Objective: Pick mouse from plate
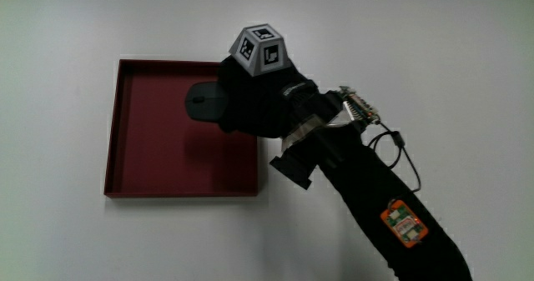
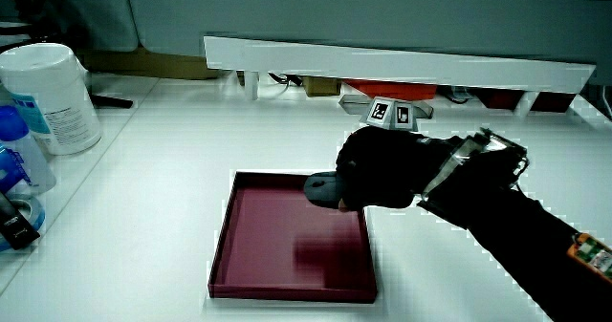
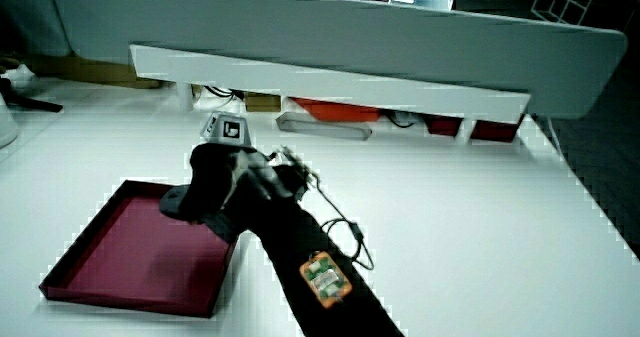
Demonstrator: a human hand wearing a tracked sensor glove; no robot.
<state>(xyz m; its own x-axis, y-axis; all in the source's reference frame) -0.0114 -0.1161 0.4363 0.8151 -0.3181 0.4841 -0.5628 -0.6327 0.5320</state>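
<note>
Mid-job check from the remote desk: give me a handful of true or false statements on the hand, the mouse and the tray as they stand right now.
1. The hand grasps the mouse. True.
2. The mouse lies flat on the floor of the red tray. False: in a side view the mouse is held above the tray floor, with a shadow below it.
3. The mouse is white. False: it is dark grey to black.
4. The patterned cube sits on the back of the hand. True.
5. A white canister stands on the table away from the tray. True.
6. A second object lies in the tray. False: nothing else shows in it.
</note>
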